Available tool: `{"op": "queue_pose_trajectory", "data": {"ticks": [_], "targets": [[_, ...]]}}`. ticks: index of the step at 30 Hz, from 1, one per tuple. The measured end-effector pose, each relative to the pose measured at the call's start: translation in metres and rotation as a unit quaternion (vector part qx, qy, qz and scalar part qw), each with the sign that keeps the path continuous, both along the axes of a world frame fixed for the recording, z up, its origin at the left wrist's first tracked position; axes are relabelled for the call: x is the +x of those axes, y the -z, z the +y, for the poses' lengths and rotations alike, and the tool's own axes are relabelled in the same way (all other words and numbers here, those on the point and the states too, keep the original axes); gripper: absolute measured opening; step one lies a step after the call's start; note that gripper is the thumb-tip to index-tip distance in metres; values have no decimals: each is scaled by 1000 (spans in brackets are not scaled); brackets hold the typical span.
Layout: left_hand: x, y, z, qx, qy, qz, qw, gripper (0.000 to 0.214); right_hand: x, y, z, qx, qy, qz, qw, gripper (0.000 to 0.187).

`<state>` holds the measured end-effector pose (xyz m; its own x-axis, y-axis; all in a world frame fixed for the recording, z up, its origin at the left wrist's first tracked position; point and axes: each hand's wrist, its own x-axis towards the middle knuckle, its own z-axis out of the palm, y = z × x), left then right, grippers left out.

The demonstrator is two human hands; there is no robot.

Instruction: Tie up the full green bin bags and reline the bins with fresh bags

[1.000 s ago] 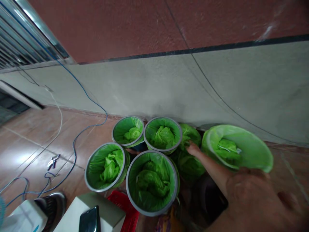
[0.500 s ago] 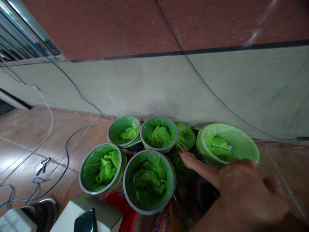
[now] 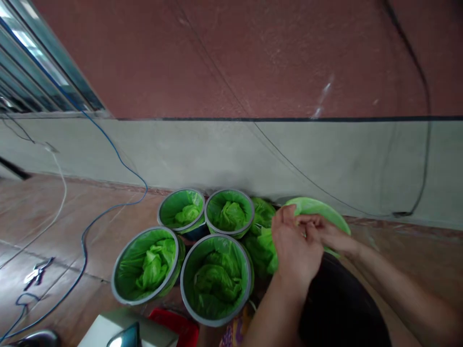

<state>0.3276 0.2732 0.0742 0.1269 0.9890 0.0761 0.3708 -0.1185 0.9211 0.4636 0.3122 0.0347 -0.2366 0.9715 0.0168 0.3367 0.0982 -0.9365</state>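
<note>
My left hand (image 3: pixel 294 248) is closed, with a bright green plastic bag (image 3: pixel 265 250) bunched along its far side. My right hand (image 3: pixel 325 231) meets it, fingers pinched together at the top of the same bag; the exact grip is partly hidden. Behind both hands stands a large light-green lined bin (image 3: pixel 327 212), mostly covered by them. A round dark shape (image 3: pixel 343 303), which I cannot identify, fills the gap between my forearms. Another green bag (image 3: pixel 262 212) lies by the wall, left of my hands.
Several grey-rimmed bins, including a front one (image 3: pixel 183 284), hold crumpled green liners. A white box (image 3: pixel 108 327) with a phone (image 3: pixel 126 337) and a red plastic item (image 3: pixel 177 325) are at the front. Keys (image 3: pixel 38 272) and a blue cable (image 3: pixel 85 241) lie on the tiles.
One hand was reaching to the green bag while the other was nearer the camera. Both hands have come together at the bag, which now sits higher. The view has shifted.
</note>
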Motion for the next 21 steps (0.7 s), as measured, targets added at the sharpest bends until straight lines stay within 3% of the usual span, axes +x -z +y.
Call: {"op": "queue_pose_trajectory", "data": {"ticks": [3, 7, 9, 12, 15, 18, 21], "targets": [[-5, 0, 2, 20, 10, 24, 999, 61, 21, -30, -9, -65, 0, 27, 997, 31], [-6, 6, 0, 27, 69, 83, 994, 77, 28, -67, -34, -89, 54, 85, 991, 30], [-6, 8, -1, 27, 79, 112, 990, 78, 33, -85, -46, -74, 97, 130, 984, 28], [-5, 11, 0, 10, 44, 159, 986, 75, 48, -114, -65, -10, 179, 177, 968, 24], [2, 10, -2, 8, 31, 122, 992, 77, 65, -135, -91, 57, 240, 214, 945, 23], [17, 4, -11, -1, 92, -52, 994, 69, 69, -131, -119, 96, 263, 185, 942, 21], [33, -2, -26, -149, 139, -250, 946, 47, 56, -94, -142, 105, 220, 73, 967, 22]]}}
